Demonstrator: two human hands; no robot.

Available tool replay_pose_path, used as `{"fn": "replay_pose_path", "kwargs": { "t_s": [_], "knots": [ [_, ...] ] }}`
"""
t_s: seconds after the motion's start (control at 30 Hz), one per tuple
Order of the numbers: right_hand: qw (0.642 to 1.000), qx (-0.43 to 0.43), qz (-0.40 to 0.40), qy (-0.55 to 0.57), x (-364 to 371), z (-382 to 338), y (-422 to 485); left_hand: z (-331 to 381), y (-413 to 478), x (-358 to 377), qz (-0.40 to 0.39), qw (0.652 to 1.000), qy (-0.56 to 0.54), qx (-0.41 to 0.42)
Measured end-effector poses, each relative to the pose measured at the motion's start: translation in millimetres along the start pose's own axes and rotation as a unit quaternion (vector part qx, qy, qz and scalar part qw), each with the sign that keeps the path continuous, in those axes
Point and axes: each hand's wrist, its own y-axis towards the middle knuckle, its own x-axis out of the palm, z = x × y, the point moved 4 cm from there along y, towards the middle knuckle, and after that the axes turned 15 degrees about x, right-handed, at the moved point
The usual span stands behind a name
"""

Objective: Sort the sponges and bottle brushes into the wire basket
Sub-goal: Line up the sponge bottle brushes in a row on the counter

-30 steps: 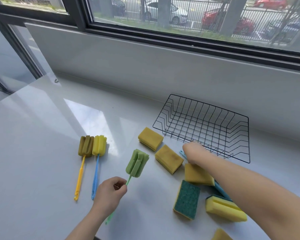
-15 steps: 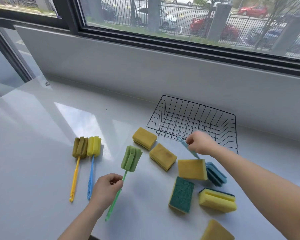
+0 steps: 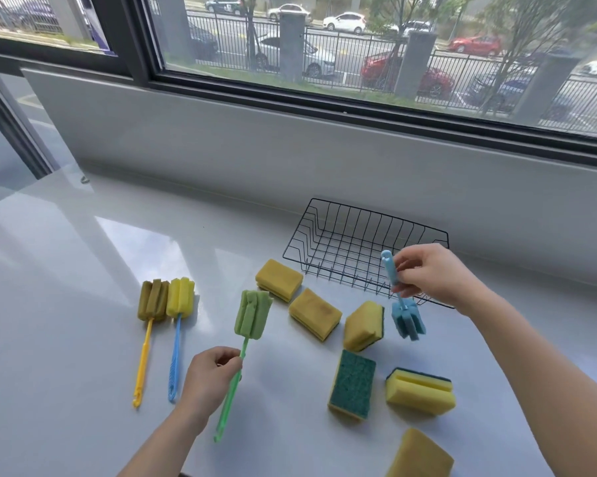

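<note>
Left hand [image 3: 209, 376] grips green foam brush [image 3: 252, 316]; right hand [image 3: 431, 273] pinches blue foam brush [image 3: 408, 320].

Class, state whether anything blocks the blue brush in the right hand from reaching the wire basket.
Nothing visible does. The right hand holds the blue brush head-down by the wire basket's near edge, with no sponge between them.

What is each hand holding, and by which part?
The left hand pinches the green brush partway along its handle. The right hand holds the blue brush by its handle, foam head hanging down.
</note>
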Motion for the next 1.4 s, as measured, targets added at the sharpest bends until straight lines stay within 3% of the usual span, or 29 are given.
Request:
{"fn": "replay_pose_path", "kwargs": {
  "t_s": [0.17,0.47,0.7,0.97,1.13,1.4],
  "knots": [
    [0.991,0.005,-0.005,0.131,-9.1,-9.5,-28.1,-0.8,-1.4,-5.4,0.012,1.0,-0.014,-0.004],
    [0.993,-0.033,0.102,0.042,12.9,-32.7,-45.5,-6.6,4.0,-21.1,0.052,0.997,-0.059,-0.01],
    [0.989,-0.003,0.001,0.151,93.6,-35.2,-36.8,-9.1,3.1,-55.4,0.096,0.992,-0.081,-0.002],
    [0.973,0.088,-0.134,0.165,238.1,-42.9,-30.6,-41.9,-2.4,-134.7,0.181,0.982,-0.046,-0.026],
    [0.958,0.148,-0.108,0.219,299.4,-51.1,-34.8,-60.1,8.5,-179.6,0.207,0.977,-0.007,-0.052],
    [0.949,0.184,-0.047,0.253,350.5,-54.4,-43.8,-86.3,36.7,-204.4,0.179,0.98,0.036,-0.084]
  ]
}}
